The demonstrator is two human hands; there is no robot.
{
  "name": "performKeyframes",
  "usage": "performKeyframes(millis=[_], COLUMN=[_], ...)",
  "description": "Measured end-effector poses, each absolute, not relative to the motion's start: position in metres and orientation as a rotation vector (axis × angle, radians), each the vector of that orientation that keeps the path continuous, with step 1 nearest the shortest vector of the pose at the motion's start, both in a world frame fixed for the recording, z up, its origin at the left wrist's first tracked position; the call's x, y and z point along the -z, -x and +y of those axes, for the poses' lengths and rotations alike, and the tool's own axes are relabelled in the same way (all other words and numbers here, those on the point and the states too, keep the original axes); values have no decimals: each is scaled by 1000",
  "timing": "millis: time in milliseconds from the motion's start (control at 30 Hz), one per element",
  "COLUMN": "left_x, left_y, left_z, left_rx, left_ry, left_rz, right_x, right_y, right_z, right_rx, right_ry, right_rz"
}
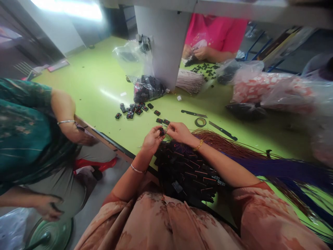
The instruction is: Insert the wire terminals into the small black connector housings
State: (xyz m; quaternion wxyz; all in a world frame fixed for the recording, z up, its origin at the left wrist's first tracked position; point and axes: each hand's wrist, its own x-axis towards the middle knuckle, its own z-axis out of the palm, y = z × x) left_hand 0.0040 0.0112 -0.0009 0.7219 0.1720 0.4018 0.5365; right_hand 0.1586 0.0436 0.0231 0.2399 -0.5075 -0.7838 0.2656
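**Both hands meet on a small black connector above the desk edge**

You hold a small black connector (161, 132) between your two hands, just over the near edge of the green desk (99, 83). Your left hand (153, 139) has its fingers pinched shut on the connector. Your right hand (179, 133) meets it from the other side, fingertips closed at the same piece; whether they grip the connector itself or a wire at it is too small to tell.

Just below your hands lies a dark bundle of wires with connectors fitted (187, 170), resting against your lap. Brown and purple wires (273, 166) fan out to your right across the desk. Just beyond your hands, loose black connectors (132, 109) lie scattered, near a clear bag of more (147, 88). A roll of tape (200, 122) sits between two flat black strips.

A person in green sits at your left; another in pink works across the desk.
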Motion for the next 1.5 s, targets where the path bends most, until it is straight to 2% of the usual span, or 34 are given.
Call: performKeyframes(millis=[267,467,633,733,867,933,1033,1167,1267,1367,1433,1500], left_x=[-1,-2,-2,-9,-34,-49,-61,-54,-43,-34,-29,-24], left_y=[-9,-13,-14,-18,-34,-46,-60,-63,-51,-24,5,40], left_z=[6,4,4,-4,-30,-44,-58,-64,-64,-48,-25,4], left_rx=[-1215,-1255,-1252,-1287,-1374,-1242,-1031,-1077,-1168,-1381,-1484,-1412], left_ry=[-535,-525,-568,-647,-1040,-1307,-1526,-1710,-2150,-2411,-2301,-2105], left_rz=[988,1053,1100,1150,1110,966,775,744,746,933,1317,1742], right_x=[-26,-26,-23,-26,-41,-48,-52,-42,-30,-23,-21,-22], right_y=[-157,-161,-159,-164,-171,-165,-140,-101,-86,-82,-82,-84], right_z=[42,41,38,42,62,71,72,61,54,51,48,47], right_rx=[-796,-738,-708,-788,-984,-1051,-1158,-1025,-793,-655,-641,-626], right_ry=[1313,1178,1231,1193,1178,1164,918,780,789,813,855,893], right_rz=[-2150,-2222,-2233,-2217,-2107,-2173,-2469,-2737,-2819,-2912,-2942,-2916])
